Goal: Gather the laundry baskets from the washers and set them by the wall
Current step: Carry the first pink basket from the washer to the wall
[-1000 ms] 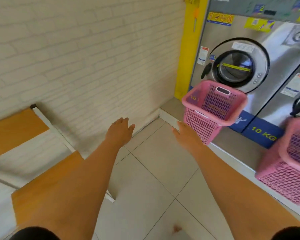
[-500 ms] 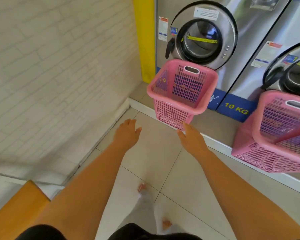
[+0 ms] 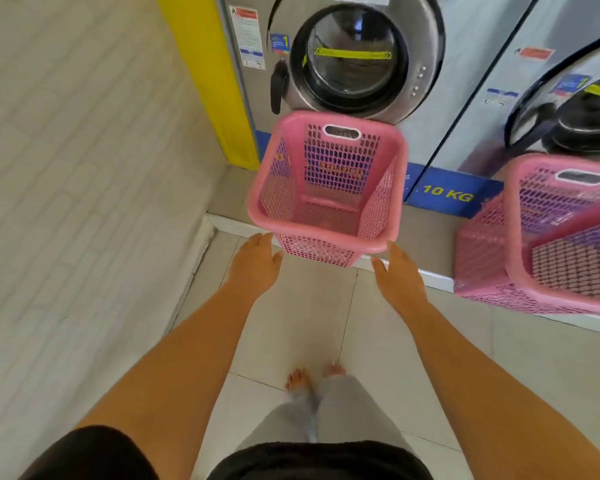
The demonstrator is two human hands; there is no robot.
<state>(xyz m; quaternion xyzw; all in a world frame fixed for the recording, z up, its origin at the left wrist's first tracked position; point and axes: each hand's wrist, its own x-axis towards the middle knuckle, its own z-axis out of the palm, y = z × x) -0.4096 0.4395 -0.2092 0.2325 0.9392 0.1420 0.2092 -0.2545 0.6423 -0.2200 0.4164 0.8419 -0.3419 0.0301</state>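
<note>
Head view: a pink basket [image 3: 326, 188] stands empty on the raised ledge [image 3: 222, 202] right in front of the washer [image 3: 354, 60], its far rim just below the round door. Both arms reach toward the basket. The left hand [image 3: 255, 263] is spread flat, fingers extended, just beside the basket's near left corner and holding nothing. The right hand [image 3: 397, 271] is also spread, its fingertips at the near right corner of the rim (touching or a hair off, I cannot tell). A 2nd basket [image 3: 534, 251] sits to the right of the first, tilted, in front of another washer [image 3: 568, 109]. The brick wall [image 3: 84, 168] runs to the left of the basket. Bare feet [image 3: 312, 377] stand on the tiled floor [image 3: 309, 323], nearer the camera than the basket.
</note>
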